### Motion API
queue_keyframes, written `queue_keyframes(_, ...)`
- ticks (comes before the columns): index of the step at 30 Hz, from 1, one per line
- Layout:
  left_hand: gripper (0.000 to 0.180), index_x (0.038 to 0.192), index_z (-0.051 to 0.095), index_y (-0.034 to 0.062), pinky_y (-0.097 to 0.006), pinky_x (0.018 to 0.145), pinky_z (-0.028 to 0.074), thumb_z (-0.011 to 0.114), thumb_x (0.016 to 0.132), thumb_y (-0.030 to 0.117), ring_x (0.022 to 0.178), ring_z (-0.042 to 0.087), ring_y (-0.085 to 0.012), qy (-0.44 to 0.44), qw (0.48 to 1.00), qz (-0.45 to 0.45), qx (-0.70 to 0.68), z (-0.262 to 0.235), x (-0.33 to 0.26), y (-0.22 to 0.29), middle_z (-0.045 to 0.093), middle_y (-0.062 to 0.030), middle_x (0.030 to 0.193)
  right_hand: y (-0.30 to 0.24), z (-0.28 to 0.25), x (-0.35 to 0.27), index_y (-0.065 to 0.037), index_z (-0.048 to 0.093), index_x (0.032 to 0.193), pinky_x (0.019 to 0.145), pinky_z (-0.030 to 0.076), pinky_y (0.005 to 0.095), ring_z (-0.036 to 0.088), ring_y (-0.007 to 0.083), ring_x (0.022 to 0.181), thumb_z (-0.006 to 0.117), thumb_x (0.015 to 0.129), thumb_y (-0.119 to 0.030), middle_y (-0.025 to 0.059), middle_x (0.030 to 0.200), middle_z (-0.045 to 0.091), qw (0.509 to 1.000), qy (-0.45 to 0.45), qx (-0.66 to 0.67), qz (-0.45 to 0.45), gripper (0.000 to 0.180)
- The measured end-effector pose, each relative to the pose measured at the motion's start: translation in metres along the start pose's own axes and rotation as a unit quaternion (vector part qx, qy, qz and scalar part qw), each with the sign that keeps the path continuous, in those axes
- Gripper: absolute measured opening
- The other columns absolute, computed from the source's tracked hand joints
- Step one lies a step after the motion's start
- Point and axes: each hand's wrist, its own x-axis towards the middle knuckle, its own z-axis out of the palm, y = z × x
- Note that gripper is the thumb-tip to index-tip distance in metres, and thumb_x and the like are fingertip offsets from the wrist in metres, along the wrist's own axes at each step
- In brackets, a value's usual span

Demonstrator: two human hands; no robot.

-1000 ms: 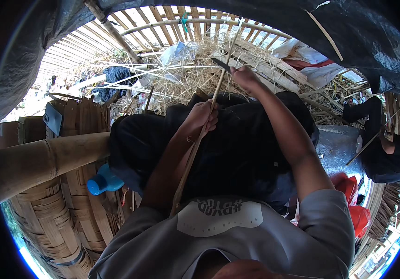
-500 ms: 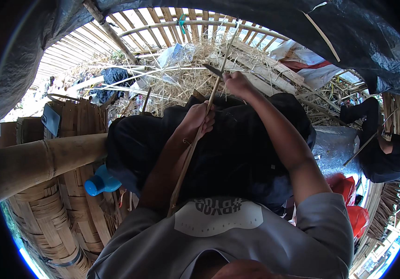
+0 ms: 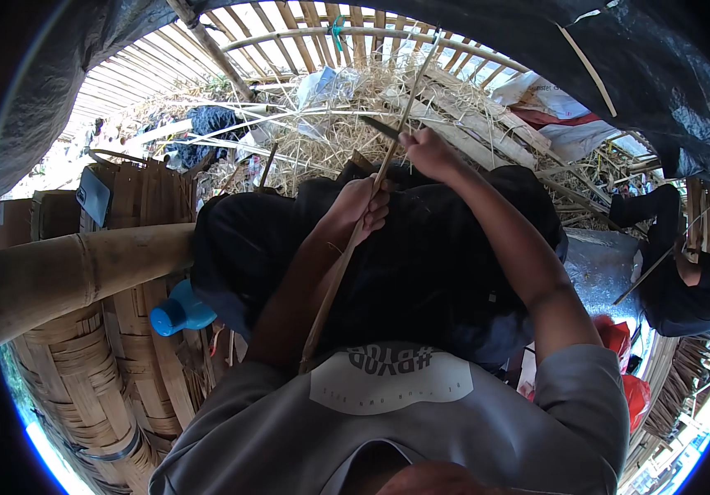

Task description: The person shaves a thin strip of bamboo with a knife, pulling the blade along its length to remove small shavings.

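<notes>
My left hand (image 3: 359, 205) is closed round a long, thin bamboo strip (image 3: 320, 322) above my dark-clothed lap. The strip slants from my chest up and away past both hands. In my closed right hand (image 3: 431, 155) is a knife, its dark blade (image 3: 380, 126) pointing left and lying across the strip beyond my left hand. The knife's handle is mostly hidden by my fingers. Whether the edge bites into the strip cannot be made out.
A thick bamboo pole (image 3: 91, 272) juts in from the left, above woven bamboo baskets (image 3: 82, 371) and a blue bottle (image 3: 186, 309). Straw and shavings (image 3: 347, 107) cover the ground ahead. Another person (image 3: 685, 280) sits at right near red plastic bags (image 3: 636, 396).
The view has tilted slightly, so the surroundings sit a little farther right. My right hand and the knife are slightly shifted against the strip. Both hands keep their holds.
</notes>
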Motion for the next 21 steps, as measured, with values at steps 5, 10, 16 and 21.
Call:
queue_keyframes(5,0.026,0.087,0.046,0.0120,-0.022,0.032,0.023,0.030,0.102,0.025,0.035,0.029,-0.0054,0.032,0.999,0.014,0.021,0.001,-0.004,-0.001,0.034,0.0063,0.051,-0.024,-0.030,-0.007,0.007,0.062,0.109,0.090,0.045,0.0437,0.062,0.0387,0.101,0.044,0.094,-0.042,0.0293,0.101,0.064,0.996,-0.051,0.018,0.075,0.054)
queue_keyframes(10,0.030,0.086,0.046,0.0096,-0.023,0.032,0.023,0.031,0.103,0.029,0.034,0.029,-0.0070,0.042,0.998,0.016,0.043,0.010,-0.002,-0.002,0.034,0.0048,0.051,-0.004,-0.010,0.006,0.005,0.067,0.096,0.083,0.048,0.0437,0.066,0.0361,0.093,0.047,0.093,-0.044,0.0259,0.092,0.067,0.999,-0.003,0.007,0.048,0.053)
queue_keyframes(16,0.035,0.091,0.051,0.0043,-0.029,0.038,0.037,0.032,0.103,0.031,0.036,0.041,-0.0136,0.062,0.987,0.027,0.144,-0.008,0.006,-0.006,0.045,-0.0021,0.054,-0.004,0.005,0.012,0.000,0.064,0.072,0.058,0.049,0.0377,0.064,0.0237,0.060,0.066,0.080,-0.045,0.0144,0.063,0.062,0.990,0.020,0.126,0.057,0.046)
queue_keyframes(21,0.033,0.103,0.054,-0.0028,-0.033,0.057,0.052,0.042,0.099,0.028,0.060,0.064,-0.0228,0.176,0.914,0.106,0.351,0.002,-0.018,-0.002,0.062,-0.0131,0.074,-0.005,0.016,0.008,-0.004,0.058,0.058,0.040,0.042,0.0322,0.053,0.0151,0.040,0.069,0.073,-0.035,0.0048,0.048,0.053,0.987,0.019,0.159,0.032,0.036)
